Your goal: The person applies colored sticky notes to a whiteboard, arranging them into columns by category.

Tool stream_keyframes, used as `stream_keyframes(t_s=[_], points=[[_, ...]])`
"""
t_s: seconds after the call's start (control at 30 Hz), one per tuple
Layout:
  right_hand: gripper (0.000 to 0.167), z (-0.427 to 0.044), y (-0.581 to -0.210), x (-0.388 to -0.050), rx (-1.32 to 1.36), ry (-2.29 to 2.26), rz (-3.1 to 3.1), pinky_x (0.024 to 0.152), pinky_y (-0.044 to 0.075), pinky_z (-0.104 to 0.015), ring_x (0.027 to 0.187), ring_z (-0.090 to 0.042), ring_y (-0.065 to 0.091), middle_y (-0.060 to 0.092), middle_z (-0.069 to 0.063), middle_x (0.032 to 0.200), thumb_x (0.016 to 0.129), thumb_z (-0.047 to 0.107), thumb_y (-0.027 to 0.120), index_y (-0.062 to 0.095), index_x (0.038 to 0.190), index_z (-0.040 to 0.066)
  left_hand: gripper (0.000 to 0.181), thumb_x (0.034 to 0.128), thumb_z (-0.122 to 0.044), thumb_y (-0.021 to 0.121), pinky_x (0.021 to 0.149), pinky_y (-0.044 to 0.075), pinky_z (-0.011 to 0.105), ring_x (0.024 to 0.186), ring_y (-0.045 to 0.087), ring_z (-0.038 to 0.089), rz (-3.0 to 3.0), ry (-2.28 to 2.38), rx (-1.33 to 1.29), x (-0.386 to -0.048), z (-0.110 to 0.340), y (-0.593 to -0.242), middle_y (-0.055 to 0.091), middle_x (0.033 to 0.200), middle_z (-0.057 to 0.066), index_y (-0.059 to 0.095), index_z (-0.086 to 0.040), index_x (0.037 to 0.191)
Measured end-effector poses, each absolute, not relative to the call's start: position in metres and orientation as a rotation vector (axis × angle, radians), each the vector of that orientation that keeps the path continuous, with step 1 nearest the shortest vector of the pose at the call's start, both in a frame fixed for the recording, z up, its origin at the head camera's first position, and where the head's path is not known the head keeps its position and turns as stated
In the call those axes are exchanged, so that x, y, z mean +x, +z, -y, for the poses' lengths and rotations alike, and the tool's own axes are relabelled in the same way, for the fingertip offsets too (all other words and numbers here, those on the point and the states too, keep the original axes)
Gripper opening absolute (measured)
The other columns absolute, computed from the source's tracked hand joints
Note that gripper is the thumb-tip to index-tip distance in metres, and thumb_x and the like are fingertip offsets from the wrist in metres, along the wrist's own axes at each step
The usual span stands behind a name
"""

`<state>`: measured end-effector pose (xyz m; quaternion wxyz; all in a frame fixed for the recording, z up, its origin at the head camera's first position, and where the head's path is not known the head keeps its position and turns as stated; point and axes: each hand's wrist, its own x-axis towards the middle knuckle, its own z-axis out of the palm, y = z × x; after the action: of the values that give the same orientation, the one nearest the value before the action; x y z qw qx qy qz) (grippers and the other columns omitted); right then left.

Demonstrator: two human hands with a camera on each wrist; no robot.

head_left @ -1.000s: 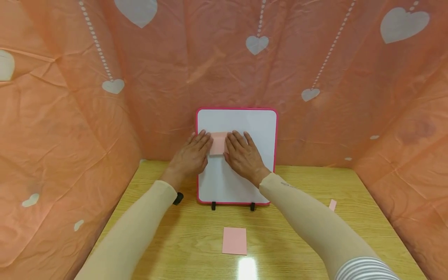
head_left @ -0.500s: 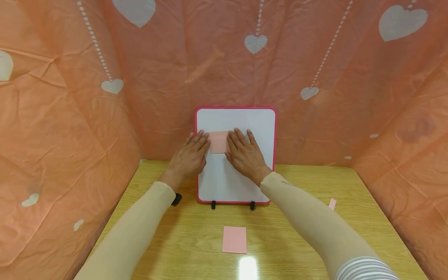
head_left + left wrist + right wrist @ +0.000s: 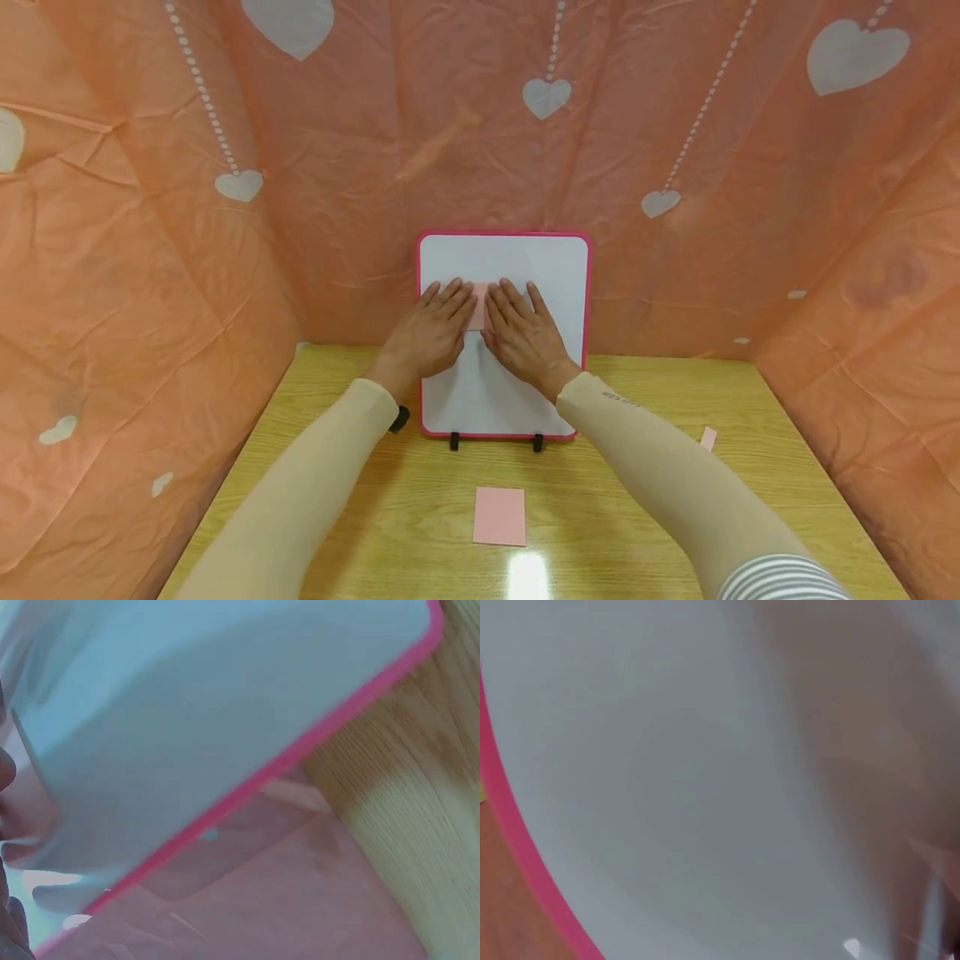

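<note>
A white board with a pink rim (image 3: 502,250) stands upright on the table. On its upper left part lies a pink paper (image 3: 479,310), mostly covered by the hands. My left hand (image 3: 429,333) rests with straight fingers over the paper's left part. Across the paper's right edge lie the straight fingers of my right hand (image 3: 528,340). A narrow strip of paper shows between the two hands. The left wrist view catches part of the paper (image 3: 26,791) and fingertips at its left edge; in the right wrist view the board (image 3: 667,787) fills most of the picture.
A pink square paper (image 3: 499,517) lies on the wooden table (image 3: 622,533) in front of the board. Farther right is a small pink strip (image 3: 708,438). Black feet (image 3: 454,442) hold the board's lower edge. Orange cloth with white hearts (image 3: 337,167) hangs behind and at both sides.
My left hand has moved right, toward my right hand, and now covers more of the paper on the board. My right hand has stayed nearly in place.
</note>
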<state>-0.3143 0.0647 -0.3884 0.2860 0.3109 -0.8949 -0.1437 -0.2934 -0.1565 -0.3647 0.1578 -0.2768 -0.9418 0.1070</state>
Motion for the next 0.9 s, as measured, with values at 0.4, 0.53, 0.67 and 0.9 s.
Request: stream_keyframes(t_s=[0.4, 0.53, 0.67, 0.9], points=[[0.063, -0.055, -0.385, -0.316, 0.863, -0.375, 2.371, 0.135, 0.014, -0.052, 0.163, -0.026, 0.024, 0.036, -0.008, 0.171, 0.111, 0.045, 0.046, 0.041, 0.162, 0.007, 0.067, 0.1101, -0.04, 0.046, 0.135, 0.014, 0.051, 0.164, 0.016, 0.03, 2.683, 0.281, -0.731, -0.292, 0.187, -0.372, 0.027, 0.174, 0.012, 0.033, -0.004, 0.165], [0.067, -0.047, -0.381, -0.317, 0.926, -0.371, 2.4, 0.135, 0.011, -0.051, 0.165, -0.025, 0.015, 0.026, -0.007, 0.174, 0.112, 0.047, 0.043, 0.033, 0.166, 0.008, 0.075, 0.1099, -0.052, 0.043, 0.135, 0.011, 0.051, 0.165, 0.012, 0.03, 2.712, 0.25, -0.715, -0.292, 0.185, -0.373, 0.022, 0.175, 0.012, 0.03, -0.004, 0.166], [0.069, -0.046, -0.382, -0.317, 0.906, -0.411, 2.439, 0.135, 0.009, -0.052, 0.165, -0.024, 0.013, 0.023, -0.006, 0.175, 0.112, 0.05, 0.038, 0.03, 0.167, 0.009, 0.078, 0.1094, -0.056, 0.042, 0.136, 0.009, 0.05, 0.165, 0.011, 0.029, 2.725, 0.242, -0.697, -0.292, 0.184, -0.373, 0.021, 0.176, 0.01, 0.028, -0.005, 0.166], [0.068, -0.058, -0.389, -0.317, 0.837, -0.386, 2.446, 0.135, 0.01, -0.053, 0.164, -0.026, 0.02, 0.031, -0.006, 0.173, 0.112, 0.049, 0.041, 0.035, 0.165, 0.007, 0.08, 0.1087, -0.059, 0.041, 0.136, 0.008, 0.05, 0.165, 0.01, 0.029, 2.74, 0.272, -0.687, -0.29, 0.184, -0.372, 0.019, 0.176, 0.01, 0.027, -0.006, 0.167]])
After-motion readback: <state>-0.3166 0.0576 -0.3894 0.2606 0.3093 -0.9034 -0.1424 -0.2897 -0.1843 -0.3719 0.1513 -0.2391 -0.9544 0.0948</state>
